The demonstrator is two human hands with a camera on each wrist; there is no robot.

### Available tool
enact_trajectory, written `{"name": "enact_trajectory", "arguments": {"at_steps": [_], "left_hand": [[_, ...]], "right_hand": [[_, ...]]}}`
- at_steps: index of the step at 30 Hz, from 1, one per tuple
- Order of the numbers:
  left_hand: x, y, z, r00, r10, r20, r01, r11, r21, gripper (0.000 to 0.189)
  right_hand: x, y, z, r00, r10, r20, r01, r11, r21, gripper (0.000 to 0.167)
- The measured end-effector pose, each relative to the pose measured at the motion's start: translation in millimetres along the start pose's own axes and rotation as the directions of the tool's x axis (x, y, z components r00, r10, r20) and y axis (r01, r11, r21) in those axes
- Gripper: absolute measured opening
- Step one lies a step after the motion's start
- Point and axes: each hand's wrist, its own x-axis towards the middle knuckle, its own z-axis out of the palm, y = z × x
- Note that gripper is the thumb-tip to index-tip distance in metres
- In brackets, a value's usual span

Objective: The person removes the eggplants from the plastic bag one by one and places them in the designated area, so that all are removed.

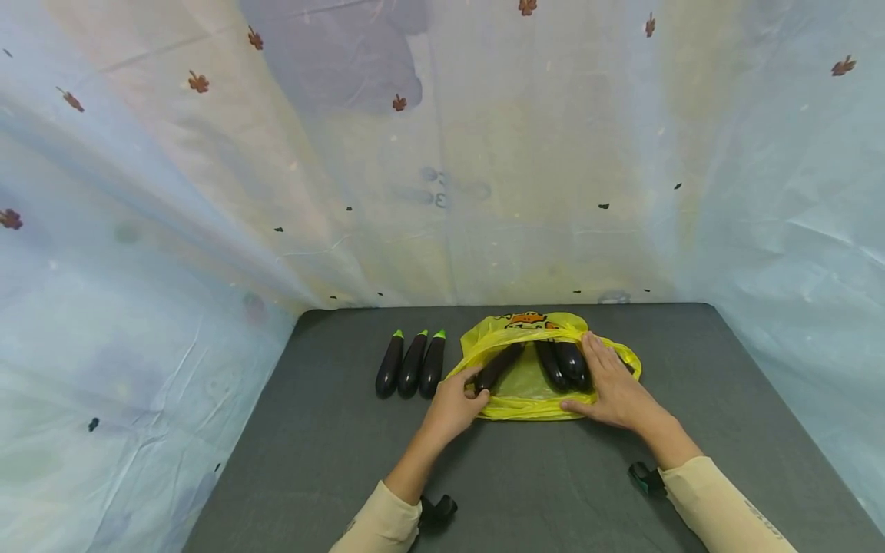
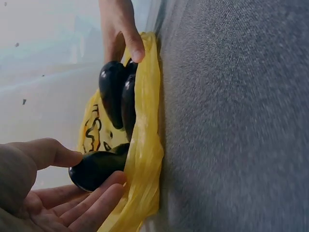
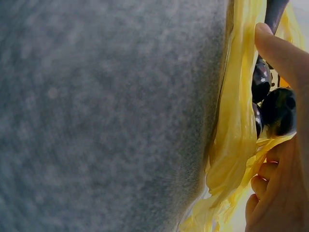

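Observation:
A yellow plastic bag (image 1: 532,408) lies on the grey table with its mouth spread toward me. At its left side my left hand (image 1: 451,407) holds an eggplant (image 1: 498,369) by the rounded end, thumb on one side and fingers on the other; the far end reaches into the bag. Inside, toward the right, more dark eggplants (image 2: 112,92) lie bunched together. My right hand (image 1: 618,393) rests against the right edge of the bag's mouth, fingers extended and thumb near the lower rim. In the right wrist view its thumb (image 3: 280,53) lies over the opening.
Left of the bag, three eggplants (image 1: 412,365) with green tips lie side by side on the grey table (image 1: 332,453). A pale patterned sheet (image 1: 484,246) hangs behind the table's far edge and along the sides.

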Motion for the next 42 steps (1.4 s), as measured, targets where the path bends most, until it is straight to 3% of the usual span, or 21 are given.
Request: {"name": "enact_trajectory", "arguments": {"at_steps": [11,24,33,42], "left_hand": [[-16.6,-6.7,-27.0,0.997,0.027,0.07,-0.025,0.999,-0.034,0.054],[-26.6,-15.1,-58.1,0.991,0.063,0.118,-0.052,0.994,-0.093,0.053],[-31.2,-19.3,-80.8,0.99,0.091,0.106,-0.078,0.99,-0.12,0.053],[-34.9,-27.5,-102.2,0.99,0.079,0.117,-0.063,0.988,-0.138,0.056]], "right_hand": [[-0.6,0.2,-0.1,1.0,0.005,0.008,-0.005,1.0,0.001,0.13],[-0.2,0.8,2.2,1.0,0.011,0.018,-0.011,1.0,0.018,0.13],[-0.5,0.7,2.0,1.0,0.012,0.013,-0.012,1.0,0.003,0.129],[0.6,1.3,1.7,1.0,-0.002,0.0,0.002,1.0,0.001,0.129]]}}
